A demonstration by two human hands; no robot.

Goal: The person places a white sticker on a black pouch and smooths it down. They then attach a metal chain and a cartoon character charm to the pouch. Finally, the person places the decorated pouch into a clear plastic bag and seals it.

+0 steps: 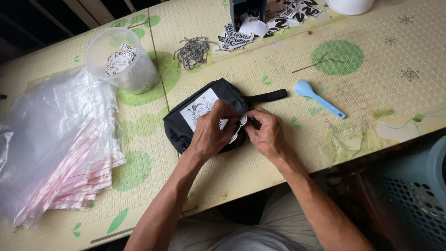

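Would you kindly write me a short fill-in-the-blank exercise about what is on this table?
1. Both hands, left hand and right hand, rest on a small ____ pouch.
2. The spoon right of it is light ____.
3. The clear plastic cup holds a black-and-white ____.
4. The zip bags lie at the table's ____ end.

Missing words: black; blue; sticker; left

A pouch (204, 118) lies mid-bench (371, 93), both hands resting on it: the left hand (211, 130) on its middle, the right hand (265, 132) at its right end, a small tag (241, 122) between their fingertips. Left of the pouch lies a stack of bags (60, 153); behind that stands a tub (121, 60). Behind the pouch lies a heap of chains (193, 51), with stickers (274, 21) further back. A spoon (318, 98) lies to the right.
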